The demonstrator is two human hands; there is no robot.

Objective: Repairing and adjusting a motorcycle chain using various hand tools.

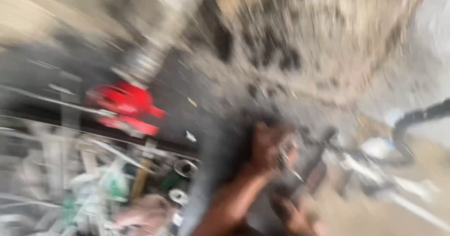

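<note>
forearm: bare, comes in from the bottom edge near centre, rises toward mid-frame; nearest thing to the camera
left hand (pixel 266 148): at the end of that forearm, knuckles up, fingers look curled around something small and pale; heavy motion blur, can't tell what it is or how firm the hold is
right hand (pixel 289 215): low, just right of the forearm, close under the left hand; fingers smeared, can't tell if clenched or loose
dark part (pixel 315 172): long dark piece with a reddish patch, leaning up to the right, just beside both hands; touching or not, can't tell
small metal bits (pixel 288 157): pale glints between the left hand and the dark part, shape unreadable
red tool (pixel 125 105): bright red body left of centre, well apart from the hands, with a grey ribbed tube (pixel 146 61) running up from it
black hose (pixel 417 119): curved, right edge, well apart from the hands
clutter (pixel 108 189): lower left, white and green scraps, round metal openings, wooden stick, all smeared
ground (pixel 328 34): mottled grey-tan surface across the top, blurred
</note>
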